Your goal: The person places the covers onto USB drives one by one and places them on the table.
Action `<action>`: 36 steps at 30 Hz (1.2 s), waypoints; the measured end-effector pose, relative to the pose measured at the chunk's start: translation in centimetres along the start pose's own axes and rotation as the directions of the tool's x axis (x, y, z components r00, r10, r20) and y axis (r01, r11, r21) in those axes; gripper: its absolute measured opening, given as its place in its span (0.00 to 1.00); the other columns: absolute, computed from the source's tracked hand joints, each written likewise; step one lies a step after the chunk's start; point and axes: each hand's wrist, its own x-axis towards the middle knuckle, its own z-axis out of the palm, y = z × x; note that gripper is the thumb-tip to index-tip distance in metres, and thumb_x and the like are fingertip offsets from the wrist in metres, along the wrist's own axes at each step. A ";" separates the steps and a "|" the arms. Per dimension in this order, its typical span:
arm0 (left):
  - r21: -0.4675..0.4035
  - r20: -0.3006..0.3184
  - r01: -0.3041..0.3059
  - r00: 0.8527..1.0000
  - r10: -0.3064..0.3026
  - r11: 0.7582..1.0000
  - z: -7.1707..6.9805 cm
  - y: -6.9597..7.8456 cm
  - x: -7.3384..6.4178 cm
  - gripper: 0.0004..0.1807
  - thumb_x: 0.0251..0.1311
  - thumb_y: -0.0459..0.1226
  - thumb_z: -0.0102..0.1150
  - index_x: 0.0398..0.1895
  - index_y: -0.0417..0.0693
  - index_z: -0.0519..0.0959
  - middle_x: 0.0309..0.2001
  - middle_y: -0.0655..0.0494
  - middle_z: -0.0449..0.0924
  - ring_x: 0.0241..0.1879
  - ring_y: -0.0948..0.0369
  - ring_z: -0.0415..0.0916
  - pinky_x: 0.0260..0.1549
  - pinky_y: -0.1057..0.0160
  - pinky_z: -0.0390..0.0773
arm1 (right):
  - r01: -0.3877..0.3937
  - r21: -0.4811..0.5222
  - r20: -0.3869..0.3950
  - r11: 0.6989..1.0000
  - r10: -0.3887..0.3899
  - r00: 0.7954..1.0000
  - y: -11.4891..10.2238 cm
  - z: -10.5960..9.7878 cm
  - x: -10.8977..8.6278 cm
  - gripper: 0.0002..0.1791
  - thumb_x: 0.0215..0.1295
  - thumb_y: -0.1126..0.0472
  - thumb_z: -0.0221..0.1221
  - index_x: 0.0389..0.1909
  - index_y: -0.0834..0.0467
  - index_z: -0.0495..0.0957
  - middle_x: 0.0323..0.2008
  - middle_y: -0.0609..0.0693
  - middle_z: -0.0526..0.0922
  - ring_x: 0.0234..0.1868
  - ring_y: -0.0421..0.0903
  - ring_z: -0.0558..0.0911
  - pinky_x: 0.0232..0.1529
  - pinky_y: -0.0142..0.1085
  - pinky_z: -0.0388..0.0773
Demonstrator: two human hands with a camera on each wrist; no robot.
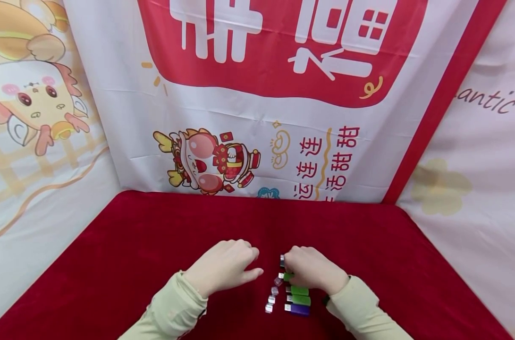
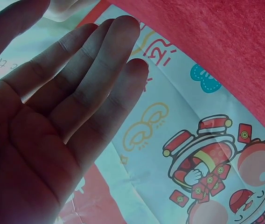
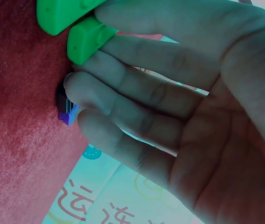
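My right hand reaches down over a row of USB sticks. In the right wrist view its thumb and index finger pinch a green USB stick, while the other fingers reach toward a small purple and black piece on the cloth. Closer to me lie a green USB stick and a purple USB stick, metal plugs pointing left. Several small clear caps form a line left of the sticks. My left hand hovers to the left of the caps, fingers extended and holding nothing.
Red cloth covers the table. A printed white curtain hangs behind its far edge, and more printed fabric hangs at the left and right sides.
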 end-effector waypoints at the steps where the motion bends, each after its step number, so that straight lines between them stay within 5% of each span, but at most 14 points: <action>1: 0.001 -0.002 0.000 1.000 0.000 1.000 0.0 0.0 0.0 0.15 0.61 0.48 0.66 0.22 0.53 0.76 0.18 0.64 0.66 0.17 0.68 0.63 0.16 0.70 0.67 | 0.002 0.000 -0.001 1.000 -0.002 1.000 0.0 0.0 0.0 0.24 0.52 0.64 0.72 0.10 0.49 0.66 0.07 0.38 0.59 0.13 0.36 0.55 0.15 0.29 0.56; 19: 0.004 -0.012 -0.003 1.000 0.003 1.000 0.1 -0.2 -0.1 0.15 0.60 0.48 0.66 0.21 0.53 0.76 0.17 0.64 0.65 0.17 0.68 0.62 0.16 0.70 0.66 | 0.011 -0.077 -0.004 0.997 -0.012 1.000 0.5 0.2 0.2 0.16 0.48 0.59 0.73 0.15 0.50 0.73 0.12 0.38 0.63 0.14 0.36 0.64 0.17 0.31 0.64; 29: 0.015 -0.027 -0.013 1.000 0.013 1.000 0.0 0.1 -0.4 0.16 0.60 0.47 0.66 0.20 0.52 0.74 0.17 0.63 0.65 0.16 0.68 0.62 0.16 0.69 0.66 | 0.001 -0.022 -0.109 1.000 -0.003 0.994 0.7 -2.5 -0.7 0.24 0.43 0.64 0.66 0.09 0.48 0.57 0.09 0.37 0.50 0.15 0.36 0.48 0.15 0.30 0.51; 36: 0.045 -0.028 0.025 0.999 -0.024 0.999 0.8 0.0 0.0 0.15 0.59 0.47 0.67 0.21 0.51 0.77 0.17 0.62 0.67 0.17 0.67 0.65 0.17 0.69 0.67 | -0.028 0.024 -0.094 0.999 0.030 0.995 1.1 -4.5 -1.2 0.15 0.48 0.63 0.69 0.14 0.49 0.72 0.11 0.35 0.62 0.15 0.34 0.60 0.16 0.30 0.61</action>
